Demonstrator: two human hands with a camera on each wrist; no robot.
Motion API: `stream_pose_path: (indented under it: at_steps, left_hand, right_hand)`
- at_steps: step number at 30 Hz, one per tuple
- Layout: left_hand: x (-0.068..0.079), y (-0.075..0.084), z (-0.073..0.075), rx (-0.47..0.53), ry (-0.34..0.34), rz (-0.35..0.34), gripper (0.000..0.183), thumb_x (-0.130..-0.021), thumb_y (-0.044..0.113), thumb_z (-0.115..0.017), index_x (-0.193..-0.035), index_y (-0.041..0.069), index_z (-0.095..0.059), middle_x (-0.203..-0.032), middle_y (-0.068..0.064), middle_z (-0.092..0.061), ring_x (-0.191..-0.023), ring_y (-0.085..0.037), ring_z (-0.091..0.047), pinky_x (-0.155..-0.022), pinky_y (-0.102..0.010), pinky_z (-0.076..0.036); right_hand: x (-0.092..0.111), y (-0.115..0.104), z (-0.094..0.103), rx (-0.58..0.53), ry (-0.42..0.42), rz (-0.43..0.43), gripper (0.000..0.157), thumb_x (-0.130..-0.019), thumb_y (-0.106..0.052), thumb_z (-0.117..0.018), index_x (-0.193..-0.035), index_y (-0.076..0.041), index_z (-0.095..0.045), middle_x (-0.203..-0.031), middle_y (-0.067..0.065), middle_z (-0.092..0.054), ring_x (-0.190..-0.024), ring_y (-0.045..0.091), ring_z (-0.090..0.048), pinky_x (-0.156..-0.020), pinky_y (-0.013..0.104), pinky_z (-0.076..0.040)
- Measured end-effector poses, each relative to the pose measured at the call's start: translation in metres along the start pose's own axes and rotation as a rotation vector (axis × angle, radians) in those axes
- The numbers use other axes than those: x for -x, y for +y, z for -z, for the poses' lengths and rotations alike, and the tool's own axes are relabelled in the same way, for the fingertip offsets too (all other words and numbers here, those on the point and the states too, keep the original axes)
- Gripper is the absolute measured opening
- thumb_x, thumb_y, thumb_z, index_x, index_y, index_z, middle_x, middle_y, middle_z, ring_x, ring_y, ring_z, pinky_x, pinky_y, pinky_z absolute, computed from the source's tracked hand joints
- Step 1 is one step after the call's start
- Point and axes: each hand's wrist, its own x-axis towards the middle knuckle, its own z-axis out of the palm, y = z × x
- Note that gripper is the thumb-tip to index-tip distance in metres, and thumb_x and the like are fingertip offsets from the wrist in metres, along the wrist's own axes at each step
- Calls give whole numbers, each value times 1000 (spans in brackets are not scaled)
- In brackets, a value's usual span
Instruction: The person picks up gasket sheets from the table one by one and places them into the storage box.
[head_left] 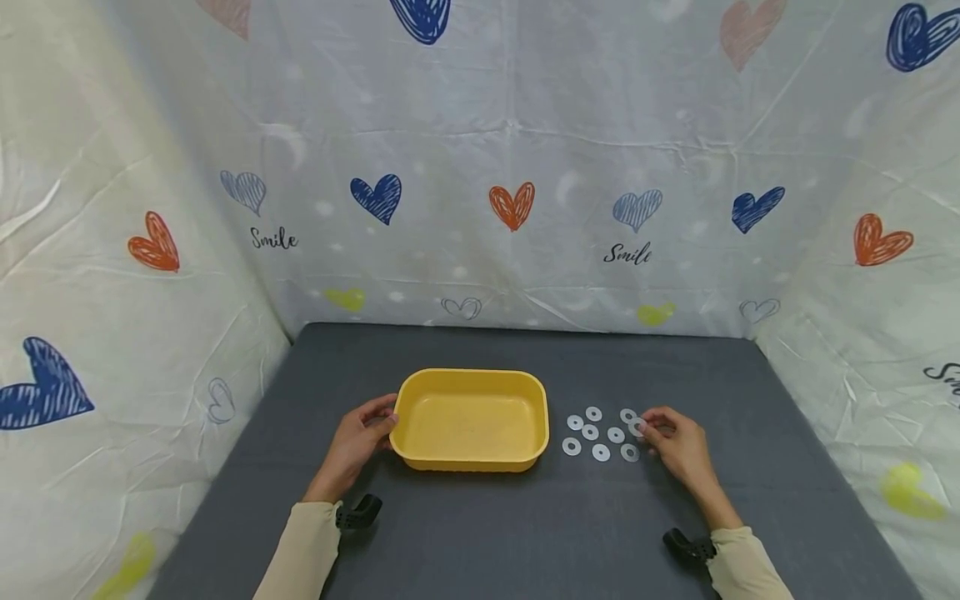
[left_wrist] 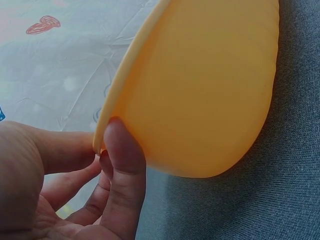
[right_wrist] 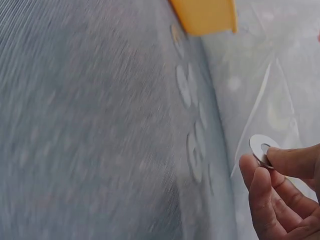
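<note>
A yellow plastic tray (head_left: 468, 465) sits on the dark tabletop. My left hand (head_left: 354, 446) pinches the tray's left rim between thumb and fingers, as the left wrist view shows up close at the tray wall (left_wrist: 210, 90). To the right of the tray, several flat metal washers (head_left: 572, 447) lie scattered, each with a round hole. At their right side my right hand (head_left: 681, 450) pinches one washer (right_wrist: 256, 145) between thumb and fingertips. In the right wrist view that washer is lifted off the cloth and tilted.
Dark grey cloth (head_left: 480, 533) covers the table. White sheets printed with hearts (head_left: 512, 206) hang behind it and along both sides. A black band (head_left: 360, 512) is worn on the left wrist and another (head_left: 688, 546) on the right.
</note>
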Motion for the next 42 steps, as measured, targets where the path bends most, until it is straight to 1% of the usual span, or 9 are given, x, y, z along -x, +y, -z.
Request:
stream_pose_path:
  at_steps: [6,14,21,23,27,30,34,38,42]
  left_hand:
    - [-2,0,0,-4,11,-1,45,-100,17,-58,-144,15,-50,-124,-16,-53,-88,-26,-62,-71,-30,-57]
    - [-1,1,0,-1,7,8,45,-100,17,-57,-144,15,-49,-124,-16,-53,-89,-26,-63,-72,-31,-57]
    - [0,-1,0,0,10,15,45,-100,17,-58,-144,16,-50,-123,-15,-53,-87,-27,-62,-72,-34,-57]
    - [0,-2,0,-5,14,19,45,-100,17,-58,-144,16,-50,-123,-14,-53,-87,-26,-62,-73,-34,-57]
    - [-1,-2,-1,-3,19,22,45,-100,17,-58,-143,17,-50,-124,-14,-53,-87,-26,-63,-73,-33,-58]
    - [-1,-1,-1,2,21,12,44,-100,16,-58,-143,15,-51,-123,-15,-53,-85,-25,-63,-73,-33,-58]
    - [0,-2,-1,3,22,2,44,-99,16,-58,-143,15,-51,-122,-14,-53,-83,-24,-62,-72,-33,-58]
    - [-1,-2,-1,10,18,2,44,-99,16,-58,-142,15,-52,-123,-14,-53,-84,-23,-62,-72,-34,-58]
    - [-1,-3,-1,14,18,0,44,-99,17,-59,-143,15,-51,-124,-14,-52,-82,-22,-62,-71,-33,-58]
  right_hand:
    - [0,-17,-6,-42,-4,9,13,-89,-6,-71,-100,0,-68,-88,18,-70,-72,27,-74,-53,29,-55]
    - [0,-37,-15,-142,-45,-36,20,-89,-11,-72,-106,0,-69,-92,17,-71,-76,24,-75,-58,33,-58]
    - [-3,-57,-26,-244,-97,-48,23,-91,-14,-71,-111,-3,-71,-96,16,-72,-83,35,-73,-65,42,-59]
    - [-4,-62,-30,-265,-108,-47,23,-91,-14,-71,-111,-3,-71,-97,17,-72,-83,34,-74,-66,43,-59]
    - [-5,-74,-40,-294,-115,-47,24,-90,-13,-72,-111,-1,-71,-98,20,-71,-81,30,-74,-67,41,-59]
    - [-7,-81,-49,-321,-115,-47,23,-89,-11,-72,-109,-1,-72,-98,21,-70,-81,32,-74,-67,40,-60]
    - [-11,-89,-59,-362,-130,-45,22,-88,-8,-73,-109,0,-72,-98,20,-70,-80,32,-74,-67,36,-60]
    - [-14,-98,-68,-399,-166,-57,24,-90,-7,-70,-113,0,-71,-102,20,-69,-78,22,-74,-69,29,-60]
    - [-17,-107,-76,-436,-206,-72,26,-93,-5,-66,-117,1,-69,-106,21,-67,-77,14,-72,-73,30,-60]
